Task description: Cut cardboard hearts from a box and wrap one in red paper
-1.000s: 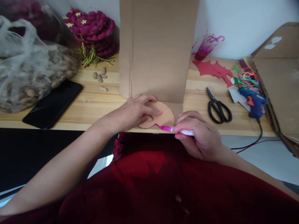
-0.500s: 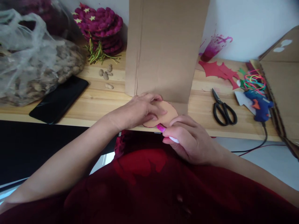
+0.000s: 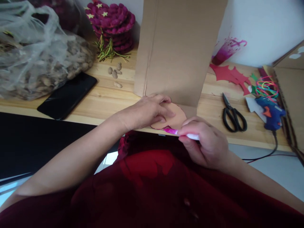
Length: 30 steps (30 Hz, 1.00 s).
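1. Through the head view, I have the left hand (image 3: 152, 110) with fingers spread and bent over a flat tan cutout (image 3: 179, 117), pressing on it, I judge, so it can't slide.
2. The right hand (image 3: 204, 139) pinches a white-barrelled pen (image 3: 193, 136) between thumb and fingers; its magenta end lies at the cutout's notched near edge, just bodyward of the left fingertips. That grip probably leaves the edge visible.
3. The cutout looks like card, rounded, with a dark reddish outline. Beyond the left fingers rises smooth, creased cardboard (image 3: 178, 47); grained wood (image 3: 104, 98) lies beneath.
4. Right of the right fingers I see loop-handled scissors (image 3: 234, 117); well left of the left fingers, a glossy phone (image 3: 67, 95) and rough, peanut-like pods (image 3: 115, 74).
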{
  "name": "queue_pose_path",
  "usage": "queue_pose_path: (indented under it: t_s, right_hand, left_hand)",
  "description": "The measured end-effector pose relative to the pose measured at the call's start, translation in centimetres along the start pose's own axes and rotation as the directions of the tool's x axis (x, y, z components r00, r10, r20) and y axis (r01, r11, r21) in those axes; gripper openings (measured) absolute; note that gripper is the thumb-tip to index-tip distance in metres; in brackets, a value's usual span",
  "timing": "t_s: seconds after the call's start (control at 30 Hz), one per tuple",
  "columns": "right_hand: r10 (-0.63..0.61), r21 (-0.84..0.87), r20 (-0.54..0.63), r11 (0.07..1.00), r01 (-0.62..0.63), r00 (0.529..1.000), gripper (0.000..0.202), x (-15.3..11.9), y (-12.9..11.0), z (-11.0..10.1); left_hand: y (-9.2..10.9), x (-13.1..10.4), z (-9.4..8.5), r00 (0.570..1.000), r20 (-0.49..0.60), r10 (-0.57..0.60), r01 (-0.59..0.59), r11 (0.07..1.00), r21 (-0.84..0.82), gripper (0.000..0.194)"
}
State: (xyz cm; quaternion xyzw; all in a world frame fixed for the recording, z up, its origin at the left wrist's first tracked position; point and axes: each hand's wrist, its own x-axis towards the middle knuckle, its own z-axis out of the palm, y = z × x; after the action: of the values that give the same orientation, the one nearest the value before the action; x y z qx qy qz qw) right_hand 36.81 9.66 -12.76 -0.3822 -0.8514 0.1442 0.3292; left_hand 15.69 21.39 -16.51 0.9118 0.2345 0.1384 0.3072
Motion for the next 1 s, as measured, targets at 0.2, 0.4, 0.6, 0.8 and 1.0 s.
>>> queue_pose_path:
  t_s: [0.2, 0.4, 0.6, 0.8, 1.0]
  right_hand:
    - [0.034, 0.056, -0.027, 0.998, -0.033, 0.999, 0.01, -0.7, 0.4, 0.2]
    - [0.028, 0.088, -0.012, 0.996, -0.026, 1.0, 0.009, -0.3, 0.6, 0.9]
    - [0.044, 0.094, -0.021, 0.995, -0.042, 0.999, 0.007, -0.4, 1.1, 0.9]
    - [0.126, 0.02, -0.059, 0.992, -0.125, 0.99, 0.006, -1.0, 1.1, 0.3]
    - [0.184, -0.01, -0.156, 0.982, -0.187, 0.971, 0.005, -1.7, 1.3, -0.5]
  left_hand:
    - [-0.1, 0.0, 0.1, 1.0, -0.001, -0.005, 0.005, 1.0, -0.012, 0.033]
    - [-0.1, 0.0, 0.1, 1.0, -0.007, -0.005, 0.005, 1.0, 0.0, 0.032]
    - [0.1, 0.0, -0.1, 1.0, 0.019, -0.006, 0.006, 1.0, 0.002, 0.031]
    - [-0.2, 0.0, 0.1, 1.0, -0.005, 0.01, -0.01, 1.0, 0.027, 0.033]
    - [0.1, 0.0, 0.1, 1.0, 0.008, 0.0, -0.001, 0.999, 0.045, 0.031]
